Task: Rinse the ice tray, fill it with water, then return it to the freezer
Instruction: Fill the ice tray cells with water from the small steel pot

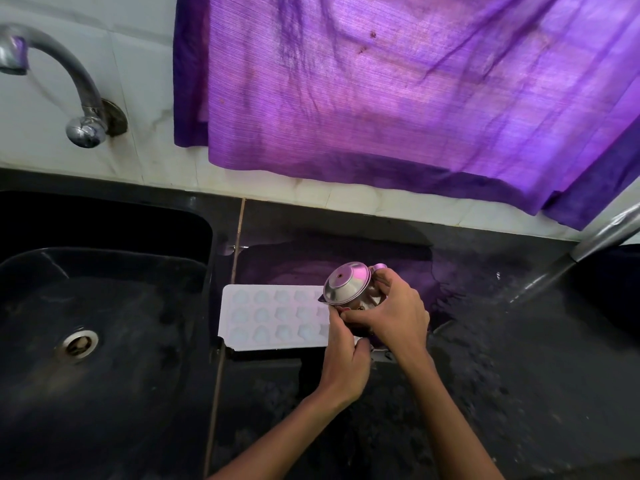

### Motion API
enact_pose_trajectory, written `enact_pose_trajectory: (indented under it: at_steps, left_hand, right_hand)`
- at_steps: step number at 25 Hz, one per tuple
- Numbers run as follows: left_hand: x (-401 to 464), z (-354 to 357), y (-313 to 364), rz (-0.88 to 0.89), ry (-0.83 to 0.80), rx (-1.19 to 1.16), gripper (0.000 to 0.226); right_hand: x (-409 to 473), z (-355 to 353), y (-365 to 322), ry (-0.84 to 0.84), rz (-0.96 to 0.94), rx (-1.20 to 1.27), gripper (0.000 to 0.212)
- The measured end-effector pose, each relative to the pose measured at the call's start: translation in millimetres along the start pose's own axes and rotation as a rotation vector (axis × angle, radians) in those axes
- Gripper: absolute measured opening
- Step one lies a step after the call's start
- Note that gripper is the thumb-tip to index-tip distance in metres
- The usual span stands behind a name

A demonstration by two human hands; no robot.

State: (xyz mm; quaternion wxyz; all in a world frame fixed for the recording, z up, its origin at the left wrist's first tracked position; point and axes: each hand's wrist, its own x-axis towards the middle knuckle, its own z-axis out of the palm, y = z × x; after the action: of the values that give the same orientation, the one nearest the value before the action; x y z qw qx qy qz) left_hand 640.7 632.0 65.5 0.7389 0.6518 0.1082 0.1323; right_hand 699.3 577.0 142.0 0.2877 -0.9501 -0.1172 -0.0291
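A white ice tray (273, 318) lies flat on the black counter (485, 358), just right of the sink. Its moulded cells face up. Over the tray's right end a small steel jug with a lid (348, 284) is tilted, its spout pointing left and down toward the cells. My right hand (394, 315) grips the jug from the right side. Below the jug, my left hand (346, 362) has its fingers closed at the jug's underside and the tray's right end; which of the two it grips I cannot tell. The tray's right end is hidden by both hands.
A black sink (97, 306) with a steel drain (77, 344) takes up the left. A steel tap (69, 81) juts from the tiled wall above it. A purple curtain (398, 91) hangs over the counter's back. A metal bar (599, 244) slants in at the right edge.
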Motion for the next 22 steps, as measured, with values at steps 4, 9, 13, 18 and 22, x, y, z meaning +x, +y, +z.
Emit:
enact_pose_trajectory:
  at_steps: [4, 9, 13, 18, 22]
  left_hand:
    - [-1.4, 0.5, -2.0, -0.020, -0.009, -0.023, 0.080]
    - [-1.0, 0.7, -2.7, -0.024, -0.014, -0.030, 0.080]
    - [-0.6, 0.6, -1.5, -0.028, -0.016, -0.030, 0.078]
    - [0.4, 0.6, 0.9, -0.023, -0.016, -0.042, 0.077]
    - [0.3, 0.5, 1.9, -0.012, -0.023, -0.034, 0.076]
  right_hand:
    - [-2.6, 1.7, 0.1, 0.000, 0.001, -0.020, 0.068]
    - [-3.5, 1.6, 0.2, 0.006, -0.009, -0.027, 0.067]
    - [-3.2, -0.1, -0.1, 0.009, -0.015, -0.027, 0.062]
    - [-2.3, -1.4, -0.5, 0.013, -0.031, -0.034, 0.063]
    - [-1.4, -2.9, -2.2, 0.018, -0.045, -0.025, 0.065]
